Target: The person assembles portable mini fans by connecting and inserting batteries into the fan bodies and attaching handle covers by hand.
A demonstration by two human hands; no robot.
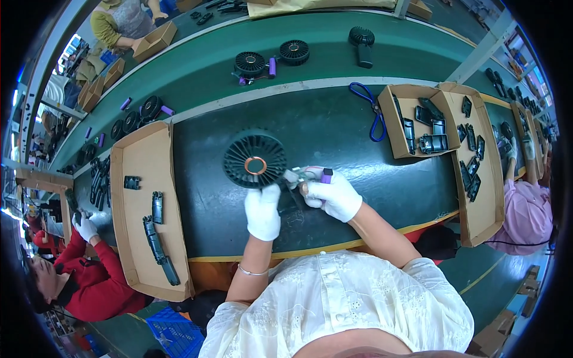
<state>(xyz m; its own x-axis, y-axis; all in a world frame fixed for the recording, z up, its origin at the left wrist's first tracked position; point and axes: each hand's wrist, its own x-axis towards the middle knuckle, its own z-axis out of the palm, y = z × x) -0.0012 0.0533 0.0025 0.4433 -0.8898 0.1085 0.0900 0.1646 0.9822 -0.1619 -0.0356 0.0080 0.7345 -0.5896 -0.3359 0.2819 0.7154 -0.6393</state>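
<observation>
My left hand (262, 213), in a white glove, is closed on the lower edge of a round black fan head (239, 156) with a copper-coloured ring at its middle. The fan head is held over the dark green worktable (209, 221). Close by on the right, my gloved right hand (337, 197) pinches a purple cylindrical battery (326, 178), its dark end pointing up. Between my hands are a small pale part (291, 176) and thin wires below the fan head. The right fingertips partly hide how these join.
At left lies a cardboard tray (122, 221) with black casings. At right, cardboard boxes (456, 149) hold several black shells. Blue-handled snips (377, 113) lie beside them. Beyond, a green conveyor belt (322, 39) carries fan heads, batteries and a handheld fan (363, 48). Co-workers sit on both sides.
</observation>
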